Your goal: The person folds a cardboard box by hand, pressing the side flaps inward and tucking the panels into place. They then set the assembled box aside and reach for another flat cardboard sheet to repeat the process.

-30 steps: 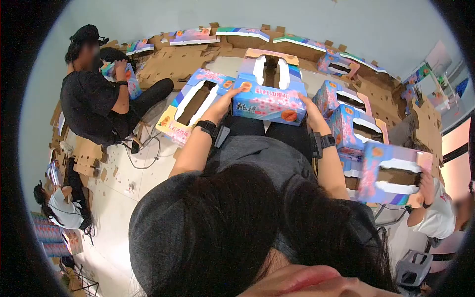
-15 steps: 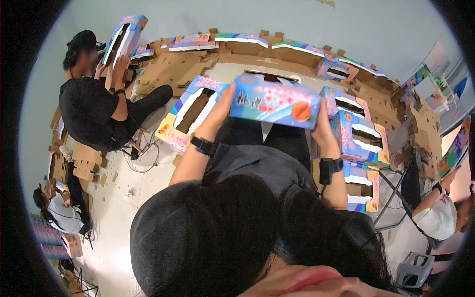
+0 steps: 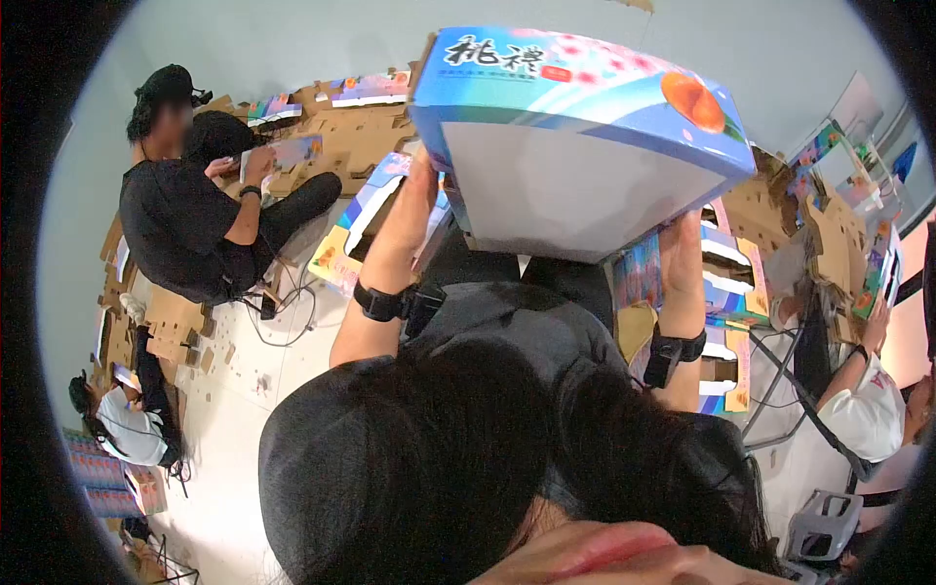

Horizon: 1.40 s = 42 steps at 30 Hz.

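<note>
A printed cardboard gift box (image 3: 585,180) is raised in front of me and tilted, its plain white underside towards the camera. Its blue side panel carries pink blossoms, an orange-coloured fruit and dark lettering. My left hand (image 3: 421,185) grips the box at its left end, with the fingers partly hidden behind it. At the lower right corner, my right hand (image 3: 681,239) supports the other end, its fingertips out of sight behind the cardboard. Beside my left forearm lies another box (image 3: 336,258) with a cut-out top.
More printed boxes (image 3: 723,363) are stacked by my right arm, next to a folding metal frame (image 3: 770,395). Brown cardboard (image 3: 356,136) lines the wall. A co-worker (image 3: 180,219) sits at left with a printed piece; another person (image 3: 863,409) is at right.
Both my hands have lifted the box up and closer, tipping it so the white underside shows. The co-worker at left has lowered their upright box and now handles a printed piece lower down.
</note>
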Each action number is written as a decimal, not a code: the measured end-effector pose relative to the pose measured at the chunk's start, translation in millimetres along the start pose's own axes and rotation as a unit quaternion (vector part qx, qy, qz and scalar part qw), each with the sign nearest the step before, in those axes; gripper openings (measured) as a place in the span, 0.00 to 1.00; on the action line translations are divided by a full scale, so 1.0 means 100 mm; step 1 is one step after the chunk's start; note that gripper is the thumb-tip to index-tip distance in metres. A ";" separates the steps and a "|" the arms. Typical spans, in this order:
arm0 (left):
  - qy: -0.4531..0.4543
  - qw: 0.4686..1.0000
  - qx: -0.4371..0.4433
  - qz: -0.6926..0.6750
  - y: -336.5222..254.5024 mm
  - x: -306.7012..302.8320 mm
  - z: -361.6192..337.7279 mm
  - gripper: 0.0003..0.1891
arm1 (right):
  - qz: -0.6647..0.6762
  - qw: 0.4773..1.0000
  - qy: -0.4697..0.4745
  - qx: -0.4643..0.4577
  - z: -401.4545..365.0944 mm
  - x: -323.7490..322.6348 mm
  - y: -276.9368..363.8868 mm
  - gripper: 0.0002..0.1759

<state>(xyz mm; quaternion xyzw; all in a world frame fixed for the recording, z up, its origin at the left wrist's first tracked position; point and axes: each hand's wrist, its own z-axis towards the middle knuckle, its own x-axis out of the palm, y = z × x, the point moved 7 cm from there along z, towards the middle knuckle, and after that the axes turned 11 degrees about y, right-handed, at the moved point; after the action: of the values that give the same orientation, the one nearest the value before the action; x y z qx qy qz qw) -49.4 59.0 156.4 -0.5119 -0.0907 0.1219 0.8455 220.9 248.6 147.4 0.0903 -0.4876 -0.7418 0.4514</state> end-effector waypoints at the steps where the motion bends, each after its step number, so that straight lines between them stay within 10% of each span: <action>1: 0.016 1.000 0.010 0.015 -0.02 0.06 0.02 0.43 | -0.048 0.999 0.000 0.003 0.01 -0.01 0.02 0.42; 8: 0.078 0.979 0.042 0.183 0.02 0.26 0.15 0.62 | -0.144 0.989 -0.002 0.019 0.05 -0.31 0.05 0.45; 30: 0.148 0.981 -0.066 0.104 -0.02 0.30 0.04 0.64 | -0.367 0.876 0.149 0.274 -0.21 -0.50 -0.12 0.30; 33: 0.164 0.974 -0.037 0.150 -0.08 0.28 0.03 0.64 | -0.377 0.892 0.179 0.172 -0.25 -0.52 -0.20 0.18; 34: 0.163 0.973 -0.016 0.163 -0.09 0.26 0.02 0.64 | -0.494 0.816 0.205 0.217 -0.28 -0.51 -0.16 0.29; 42: 0.107 0.993 0.038 0.024 0.06 0.00 -0.23 0.52 | -0.445 0.884 0.126 0.069 -0.52 -0.31 0.11 0.32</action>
<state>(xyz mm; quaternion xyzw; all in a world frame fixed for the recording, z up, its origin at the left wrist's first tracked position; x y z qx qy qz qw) -44.2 42.3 140.9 -0.4918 0.0166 0.0899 0.8659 275.4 237.6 120.3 0.4216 -0.3848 -0.8116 0.1245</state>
